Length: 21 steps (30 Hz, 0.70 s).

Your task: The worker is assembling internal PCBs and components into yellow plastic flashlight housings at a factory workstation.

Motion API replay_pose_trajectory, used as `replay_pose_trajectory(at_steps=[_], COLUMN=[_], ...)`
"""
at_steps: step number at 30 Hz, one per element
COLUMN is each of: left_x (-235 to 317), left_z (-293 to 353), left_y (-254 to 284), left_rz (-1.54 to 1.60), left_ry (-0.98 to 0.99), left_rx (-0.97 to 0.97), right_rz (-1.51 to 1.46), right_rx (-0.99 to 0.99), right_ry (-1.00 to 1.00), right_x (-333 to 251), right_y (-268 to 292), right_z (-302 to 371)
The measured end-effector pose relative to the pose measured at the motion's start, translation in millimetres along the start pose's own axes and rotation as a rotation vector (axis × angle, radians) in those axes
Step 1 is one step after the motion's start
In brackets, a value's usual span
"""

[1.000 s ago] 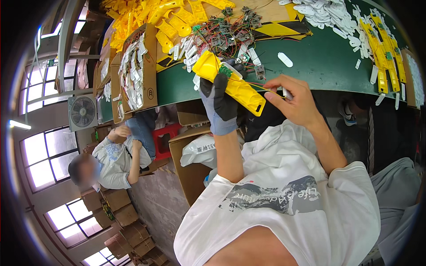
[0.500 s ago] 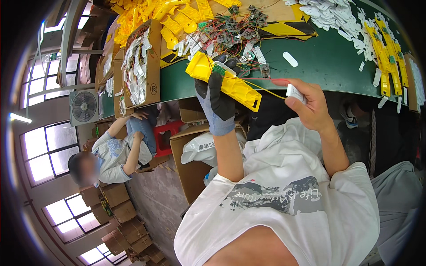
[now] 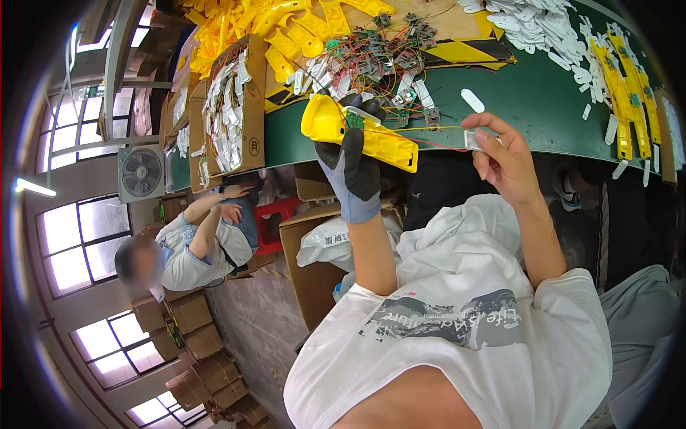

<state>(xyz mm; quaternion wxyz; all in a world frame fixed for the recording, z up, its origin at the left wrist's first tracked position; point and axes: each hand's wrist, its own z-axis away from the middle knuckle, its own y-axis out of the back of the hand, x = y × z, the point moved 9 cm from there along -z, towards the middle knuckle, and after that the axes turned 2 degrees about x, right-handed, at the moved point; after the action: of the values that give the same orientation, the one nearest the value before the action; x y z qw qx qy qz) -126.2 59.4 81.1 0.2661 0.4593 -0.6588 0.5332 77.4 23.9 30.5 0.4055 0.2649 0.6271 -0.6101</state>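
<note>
My left hand (image 3: 349, 161), in a grey and black glove, is closed around a long yellow plastic housing (image 3: 389, 149) just off the table's near edge. A small green circuit board (image 3: 354, 119) sits by my left thumb at the housing's middle. From there a red and a yellow wire (image 3: 429, 129) stretch across to a small flat white block (image 3: 472, 139), possibly a battery. My bare right hand (image 3: 506, 157) pinches that block between thumb and fingers, to the right of the housing.
On the green table (image 3: 493, 132) lie a tangle of wired circuit boards (image 3: 386, 57), a yellow housing pile (image 3: 243, 21), white covers (image 3: 532, 28) and filled yellow housings (image 3: 620, 93). A cardboard box (image 3: 251, 121) of white parts stands left. Another person (image 3: 207, 236) sits beyond.
My right hand has turned the white block and its fingers have shifted around it. The yellow housing has rolled slightly in my left hand. The other person's hands have moved.
</note>
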Motion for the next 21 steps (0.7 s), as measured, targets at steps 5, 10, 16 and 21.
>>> replay_pose_trajectory(at_steps=[5, 10, 16, 21], left_x=[6, 7, -23, -13], left_z=[-1, -1, 8, 24], left_y=[5, 5, 40, 50], left_rz=[0.03, -0.044, 0.286, -0.147], left_ry=[-0.055, -0.066, 0.108, 0.027], left_rx=[0.045, 0.073, 0.293, 0.314], right_rz=[0.073, 0.157, 0.172, 0.762], right_rx=[0.038, -0.067, -0.234, -0.319], right_ry=[-0.095, -0.078, -0.156, 0.013], right_x=[9, 16, 33, 20], right_y=[2, 7, -2, -17], right_z=[0, -4, -2, -1])
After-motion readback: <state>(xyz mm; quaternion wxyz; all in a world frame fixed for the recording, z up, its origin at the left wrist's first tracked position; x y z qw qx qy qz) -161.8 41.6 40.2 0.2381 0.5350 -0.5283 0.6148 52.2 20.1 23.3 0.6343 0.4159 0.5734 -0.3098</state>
